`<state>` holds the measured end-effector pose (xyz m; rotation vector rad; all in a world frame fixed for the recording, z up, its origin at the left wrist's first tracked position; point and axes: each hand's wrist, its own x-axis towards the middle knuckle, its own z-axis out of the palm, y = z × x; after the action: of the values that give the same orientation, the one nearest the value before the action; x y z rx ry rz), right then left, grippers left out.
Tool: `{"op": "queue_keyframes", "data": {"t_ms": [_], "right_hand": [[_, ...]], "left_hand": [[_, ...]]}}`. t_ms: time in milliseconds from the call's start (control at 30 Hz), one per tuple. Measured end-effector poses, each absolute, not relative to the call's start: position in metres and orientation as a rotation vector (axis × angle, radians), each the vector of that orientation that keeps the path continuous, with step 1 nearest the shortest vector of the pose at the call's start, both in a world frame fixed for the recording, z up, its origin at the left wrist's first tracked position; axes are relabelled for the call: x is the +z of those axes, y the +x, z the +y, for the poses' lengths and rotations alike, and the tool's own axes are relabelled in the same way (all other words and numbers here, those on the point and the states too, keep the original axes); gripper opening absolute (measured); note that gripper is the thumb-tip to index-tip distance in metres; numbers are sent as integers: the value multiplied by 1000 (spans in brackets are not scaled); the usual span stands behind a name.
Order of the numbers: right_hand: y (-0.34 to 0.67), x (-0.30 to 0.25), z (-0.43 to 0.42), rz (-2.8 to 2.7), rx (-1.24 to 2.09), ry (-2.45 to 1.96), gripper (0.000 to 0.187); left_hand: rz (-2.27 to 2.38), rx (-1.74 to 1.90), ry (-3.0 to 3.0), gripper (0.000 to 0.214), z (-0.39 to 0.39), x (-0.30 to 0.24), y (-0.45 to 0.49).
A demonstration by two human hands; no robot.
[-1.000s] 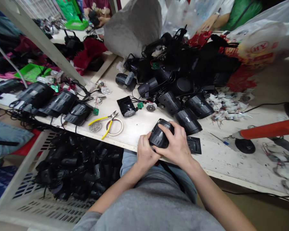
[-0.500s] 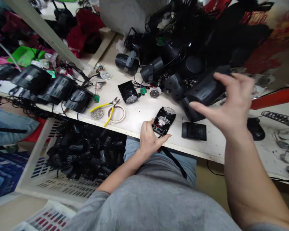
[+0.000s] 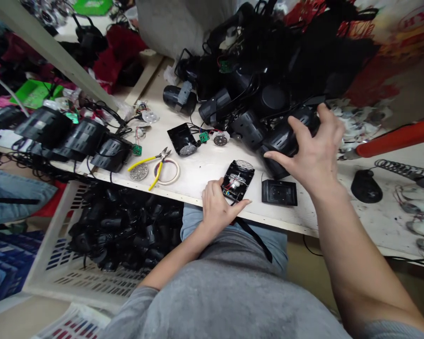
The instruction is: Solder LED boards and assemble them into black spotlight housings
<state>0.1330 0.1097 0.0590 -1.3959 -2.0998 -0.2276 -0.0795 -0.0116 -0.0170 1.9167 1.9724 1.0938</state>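
Note:
My left hand [image 3: 217, 205] rests at the table's front edge, fingers along one side and thumb at the near corner of an open black housing [image 3: 246, 176] with wires and a clear round lens inside. My right hand [image 3: 316, 153] is spread over a black cylindrical housing [image 3: 281, 134] lying on the heap; the fingers are apart, the thumb near its lower side. Between the hands lies a rectangular black cover [image 3: 279, 192]. Further left sit another black housing part [image 3: 180, 138], a green circuit board [image 3: 204, 137] and a round speaker-like disc [image 3: 220, 140].
Yellow-handled cutters [image 3: 157, 172] lie over a roll of tape [image 3: 173, 172]. Several black housings [image 3: 49, 125] line the left. A white crate [image 3: 53, 273] full of black parts stands below. An orange-red bar [image 3: 399, 136] and a black mouse-shaped object [image 3: 366, 186] are at right.
My right hand has moved left and lowered the black cylindrical housing onto the heap, its fingers loosening from it. My left hand stays at the open housing. The view has shifted slightly.

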Motion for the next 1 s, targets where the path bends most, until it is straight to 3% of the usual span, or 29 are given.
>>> {"op": "queue_keyframes", "data": {"t_ms": [133, 167, 300, 667, 1000], "right_hand": [[111, 53, 72, -2048, -122, -1357, 19], [104, 48, 62, -2121, 0, -1303, 16], [83, 24, 37, -2206, 319, -1233, 16], [73, 16, 39, -2338, 97, -1286, 26], [78, 21, 44, -2197, 172, -1190, 19]], "left_hand": [[1959, 1108, 1907, 84, -10, -18, -80], [1959, 1104, 1905, 83, -10, -18, -80], [1954, 1089, 1901, 79, -10, -18, -79], [1976, 1105, 1860, 72, -8, -18, -78], [1952, 1119, 1862, 77, -4, -18, -82]]}}
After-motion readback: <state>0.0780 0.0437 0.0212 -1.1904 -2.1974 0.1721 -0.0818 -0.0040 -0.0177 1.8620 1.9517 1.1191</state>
